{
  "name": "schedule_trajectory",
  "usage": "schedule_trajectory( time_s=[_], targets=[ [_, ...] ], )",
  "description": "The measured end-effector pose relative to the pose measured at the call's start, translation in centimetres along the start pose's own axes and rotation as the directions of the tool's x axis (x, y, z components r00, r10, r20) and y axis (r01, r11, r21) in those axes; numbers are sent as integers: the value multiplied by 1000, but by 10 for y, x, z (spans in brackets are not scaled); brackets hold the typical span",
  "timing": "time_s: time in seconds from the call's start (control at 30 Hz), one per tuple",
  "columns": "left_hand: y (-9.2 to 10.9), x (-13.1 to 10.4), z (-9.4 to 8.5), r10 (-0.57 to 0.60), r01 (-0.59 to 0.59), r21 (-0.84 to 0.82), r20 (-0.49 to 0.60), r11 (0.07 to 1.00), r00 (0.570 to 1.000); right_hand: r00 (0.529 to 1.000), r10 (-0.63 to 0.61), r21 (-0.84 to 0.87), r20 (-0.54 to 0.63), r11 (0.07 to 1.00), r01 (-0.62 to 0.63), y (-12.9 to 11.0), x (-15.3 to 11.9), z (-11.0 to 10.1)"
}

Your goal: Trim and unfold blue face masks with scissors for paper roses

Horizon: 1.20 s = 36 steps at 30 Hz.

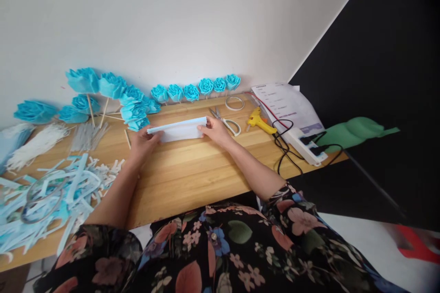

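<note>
A pale blue and white folded strip of thin material (180, 131) is stretched level between my hands, just above the wooden table (185, 169). My left hand (146, 139) pinches its left end, thumb in front. At the right end, my right hand (213, 129) grips the upper corner between thumb and fingers. Behind the right hand lie scissors (227, 121) with pale handles. Blue flowers (134, 110) on sticks stand behind my left hand, and a row of smaller blue flowers (191, 93) leans along the wall.
Blue and white scraps (51, 197) pile up at the left, beside white strings (37, 144) and grey wires (85, 137). A roll of tape (234, 103), yellow glue gun (261, 122), papers (288, 105), power strip (305, 146) with black cables and green bag (354, 132) occupy the right.
</note>
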<state>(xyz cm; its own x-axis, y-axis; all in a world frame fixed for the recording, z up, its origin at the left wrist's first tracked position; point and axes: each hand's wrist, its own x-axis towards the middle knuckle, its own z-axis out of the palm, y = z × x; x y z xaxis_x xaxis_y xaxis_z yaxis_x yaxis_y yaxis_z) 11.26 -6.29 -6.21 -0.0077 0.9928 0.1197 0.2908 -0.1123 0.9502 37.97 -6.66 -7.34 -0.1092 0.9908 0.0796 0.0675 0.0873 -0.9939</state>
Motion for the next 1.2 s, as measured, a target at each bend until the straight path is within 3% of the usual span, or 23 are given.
schedule_trajectory(
  time_s=[0.1, 0.3, 0.47, 0.6, 0.67, 0.77, 0.87, 0.93, 1.0, 1.07, 1.13, 1.2],
  targets=[
    [5, -1, 1, 46, -46, -59, -3, 997, 999, 1000, -10, 13, -7, 1000, 10, -4, -1, 0],
    [-2, 1, 0, -61, 61, -41, 15, 997, 998, 1000, 20, 43, 20, 999, -21, -3, -1, 0],
    [2, -1, 1, -53, 55, -54, 37, 997, 998, 1000, 27, 41, 4, 999, -28, -7, -3, 1],
    [11, -4, 2, -2, 4, -221, 8, 975, 1000, 1000, -5, 117, -9, 993, 6, -17, -7, 0],
    [15, -4, 5, -34, 26, -389, -15, 921, 999, 1000, -13, 172, 14, 985, 10, -22, -8, -1],
    [18, -6, 11, -113, 79, -606, -18, 791, 993, 986, -28, 274, 165, 961, -18, -25, -9, 0],
    [20, -13, 23, -161, 147, -723, 50, 675, 986, 948, -53, 362, 315, 930, -68, -25, -12, 9],
    [21, -20, 32, -167, 193, -756, 112, 625, 980, 939, -56, 356, 339, 932, -73, -23, -16, 18],
    [21, -27, 40, -161, 237, -766, 174, 598, 971, 962, -47, 314, 270, 948, -42, -19, -18, 25],
    [20, -32, 45, -157, 279, -747, 232, 603, 960, 993, -33, 260, 111, 965, 3, -14, -20, 28],
    [18, -35, 46, -142, 293, -669, 272, 683, 952, 999, -25, 190, -26, 981, 30, -13, -21, 26],
    [18, -35, 43, -101, 250, -530, 294, 810, 951, 995, -51, 78, -83, 995, 58, -17, -22, 20]
  ],
)
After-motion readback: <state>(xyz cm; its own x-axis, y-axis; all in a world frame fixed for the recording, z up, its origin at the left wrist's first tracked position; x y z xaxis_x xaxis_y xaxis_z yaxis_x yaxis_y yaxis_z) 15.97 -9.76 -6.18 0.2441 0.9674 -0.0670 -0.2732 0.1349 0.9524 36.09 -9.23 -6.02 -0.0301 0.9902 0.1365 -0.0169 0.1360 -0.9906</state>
